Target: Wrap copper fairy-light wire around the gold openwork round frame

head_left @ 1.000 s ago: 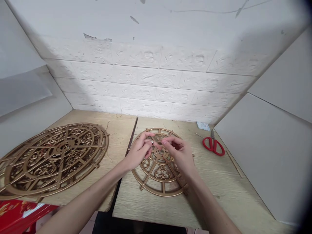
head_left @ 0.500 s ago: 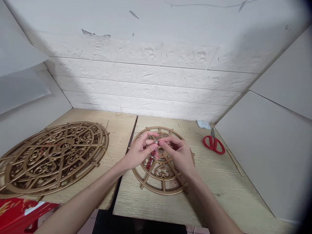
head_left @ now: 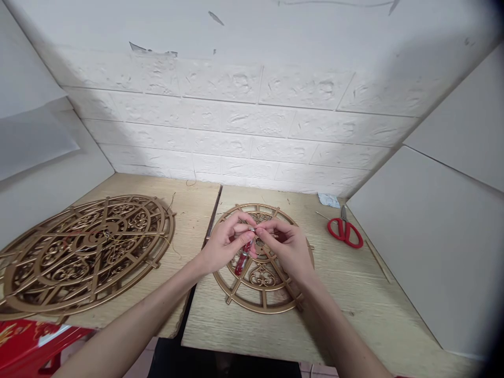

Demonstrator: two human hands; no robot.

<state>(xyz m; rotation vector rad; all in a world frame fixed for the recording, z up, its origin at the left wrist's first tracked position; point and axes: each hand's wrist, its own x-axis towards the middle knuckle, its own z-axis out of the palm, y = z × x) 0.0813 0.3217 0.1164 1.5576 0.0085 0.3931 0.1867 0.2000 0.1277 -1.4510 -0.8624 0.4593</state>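
Over a round gold openwork panel (head_left: pixel 263 283), both of my hands meet at a small silvery piece (head_left: pixel 252 229), too small to name. My left hand (head_left: pixel 230 239) pinches it between thumb and fingertips. From the right side, my right hand (head_left: pixel 281 241) is closed at the same spot, thumb against forefinger; what lies between those fingertips is hidden. A slim red, see-through piece with a shiny band (head_left: pixel 241 261) slants down below my left fingers. Its upper end is covered by that hand, so I cannot tell how it is held.
Several similar gold panels (head_left: pixel 92 283) lie stacked at left, with loose thread on top. Red-handled scissors (head_left: pixel 345 232), a thin stick (head_left: pixel 378 261) and a pale blue packet (head_left: pixel 328 200) lie at right. A dark gap (head_left: pixel 214 210) divides the tabletops; a white wall (head_left: pixel 252 126) stands behind.
The hands keep their pinch over the panel with barely any motion. The red piece's lower end has shifted very slightly left, and the whole view has moved a little.
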